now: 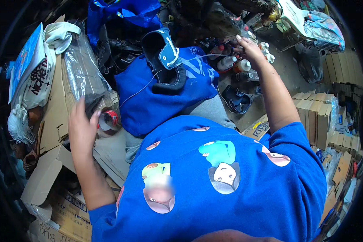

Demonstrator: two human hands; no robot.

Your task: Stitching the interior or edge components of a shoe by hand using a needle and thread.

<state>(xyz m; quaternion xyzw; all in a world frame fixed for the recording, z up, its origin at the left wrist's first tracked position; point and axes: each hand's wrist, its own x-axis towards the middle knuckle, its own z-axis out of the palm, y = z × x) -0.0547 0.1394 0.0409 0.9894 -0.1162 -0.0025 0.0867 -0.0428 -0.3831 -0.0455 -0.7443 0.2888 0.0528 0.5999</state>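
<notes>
L hand [81,128]: open, fingers spread, resting on clear plastic pkg [82,72] by tape roll [108,119].
R hand [250,48]: pinching thread [157,78], pulled taut.
Shoe [165,60]: on lap, sole-up on blue cloth [157,103], steadied for stitching.
Bottles [234,63]: just beside R hand.

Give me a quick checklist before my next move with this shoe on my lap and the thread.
1. Shoe resting on the blue cloth on the lap: ok.
2. Thread runs from shoe toward the right hand: ok.
3. Thread gripped in right hand: cannot tell.
4. Left hand off the shoe, at the plastic-wrapped bundle: not ok.
5. Glue bottles upright near right hand: cannot tell.
</notes>
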